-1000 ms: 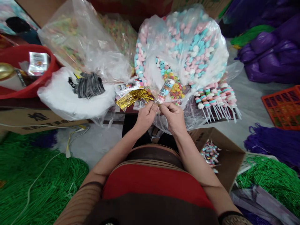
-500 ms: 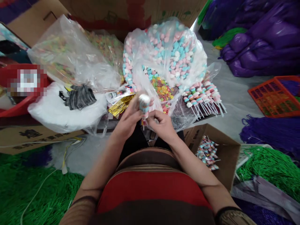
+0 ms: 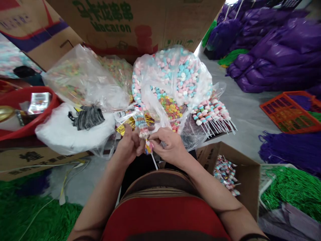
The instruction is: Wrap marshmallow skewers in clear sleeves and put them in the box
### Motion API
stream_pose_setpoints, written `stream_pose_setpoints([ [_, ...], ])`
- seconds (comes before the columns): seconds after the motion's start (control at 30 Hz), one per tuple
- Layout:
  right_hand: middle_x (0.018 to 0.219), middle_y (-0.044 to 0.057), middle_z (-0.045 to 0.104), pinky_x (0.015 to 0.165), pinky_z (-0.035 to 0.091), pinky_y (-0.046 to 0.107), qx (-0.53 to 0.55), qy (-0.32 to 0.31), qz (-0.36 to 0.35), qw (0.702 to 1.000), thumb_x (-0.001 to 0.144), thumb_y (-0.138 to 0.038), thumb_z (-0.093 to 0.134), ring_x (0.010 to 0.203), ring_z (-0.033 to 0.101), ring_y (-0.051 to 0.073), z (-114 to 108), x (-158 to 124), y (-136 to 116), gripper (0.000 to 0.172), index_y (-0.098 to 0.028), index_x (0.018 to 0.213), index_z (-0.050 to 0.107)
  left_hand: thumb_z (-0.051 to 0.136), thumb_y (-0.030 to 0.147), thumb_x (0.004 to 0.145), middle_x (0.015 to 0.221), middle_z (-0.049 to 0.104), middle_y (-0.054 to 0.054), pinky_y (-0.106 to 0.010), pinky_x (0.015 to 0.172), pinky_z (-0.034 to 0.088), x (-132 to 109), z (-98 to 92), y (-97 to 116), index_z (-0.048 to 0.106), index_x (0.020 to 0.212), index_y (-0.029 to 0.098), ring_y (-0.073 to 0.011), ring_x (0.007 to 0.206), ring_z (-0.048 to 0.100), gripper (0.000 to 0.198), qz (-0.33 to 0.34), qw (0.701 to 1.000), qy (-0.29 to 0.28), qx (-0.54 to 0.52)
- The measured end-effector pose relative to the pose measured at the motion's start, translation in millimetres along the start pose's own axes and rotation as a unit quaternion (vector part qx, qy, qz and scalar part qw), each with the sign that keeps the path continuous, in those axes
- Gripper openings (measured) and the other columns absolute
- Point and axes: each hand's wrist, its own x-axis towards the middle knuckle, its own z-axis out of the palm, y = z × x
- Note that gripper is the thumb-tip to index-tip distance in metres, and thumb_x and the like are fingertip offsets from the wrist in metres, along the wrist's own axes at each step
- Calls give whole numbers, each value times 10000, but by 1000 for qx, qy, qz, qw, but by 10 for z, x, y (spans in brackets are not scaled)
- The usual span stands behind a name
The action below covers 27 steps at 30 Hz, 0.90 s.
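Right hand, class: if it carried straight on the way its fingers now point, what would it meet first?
The right hand, pinching the wrapped candy skewer, points leftward. Straight on, it would probably meet the left hand first, which grips the same skewer right beside it.

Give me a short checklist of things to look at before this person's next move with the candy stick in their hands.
1. Grip: ok. The left hand and right hand both pinch the candy skewer at its lower end.
2. Stick free: ok. The white stick pokes out below the hands.
3. Wrapper closed at the neck: cannot tell; the hands cover it.
4. Gold ties nearby: ok. They lie just beyond the left hand.
5. Cardboard box open: ok. It sits to the person's right with wrapped skewers inside.
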Motion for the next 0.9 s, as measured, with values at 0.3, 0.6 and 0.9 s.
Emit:
stream_pose_setpoints([
  [0.3,715,-3,681,666,472,254,-18,56,29,998,895,-199,581,658,603,123,-30,43,115,175,-218,795,723,401,859,870,348,381,32,-247,422,288,-91,-109,-72,763,728,145,-77,331,308,813,-63,979,-95,169],
  [0.6,654,-19,672,586,434,235,254,-61,233,937,830,-323,705,585,551,102,-49,-108,269,155,-195,742,718,800,444,795,705,718,-25,-246,570,476,-93,-146,43,810,983,217,-124,573,597,295,100,970,-112,190],
  [0.9,736,4,697,615,522,260,366,56,337,865,715,-551,838,668,644,144,-80,-379,436,393,-213,753,642,503,120,955,852,764,-92,-330,806,520,-55,326,-507,757,1141,186,-206,847,710,321,358,646,-140,659],
])
